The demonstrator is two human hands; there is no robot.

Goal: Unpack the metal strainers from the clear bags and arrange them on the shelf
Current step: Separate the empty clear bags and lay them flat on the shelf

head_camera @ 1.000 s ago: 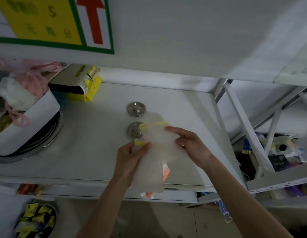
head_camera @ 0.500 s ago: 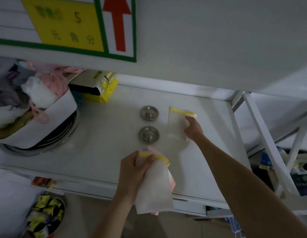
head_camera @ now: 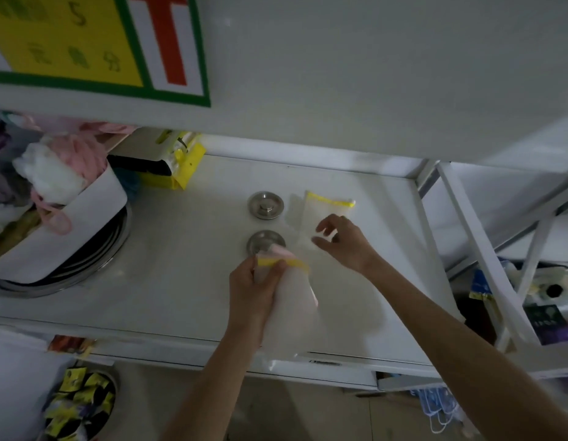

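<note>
Two strainers (head_camera: 265, 205) sit on the white shelf (head_camera: 180, 265); left fingers (head_camera: 277, 268) pinch a clear bag (head_camera: 292, 313), right fingers (head_camera: 324, 225) spread

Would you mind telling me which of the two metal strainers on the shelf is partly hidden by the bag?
The nearer strainer; the bag in the left hand overlaps its front edge. The farther strainer is fully visible.

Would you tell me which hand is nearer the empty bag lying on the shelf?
Right. The right hand hovers over the empty bag; the left hand holds another bag nearer the front edge.
</note>
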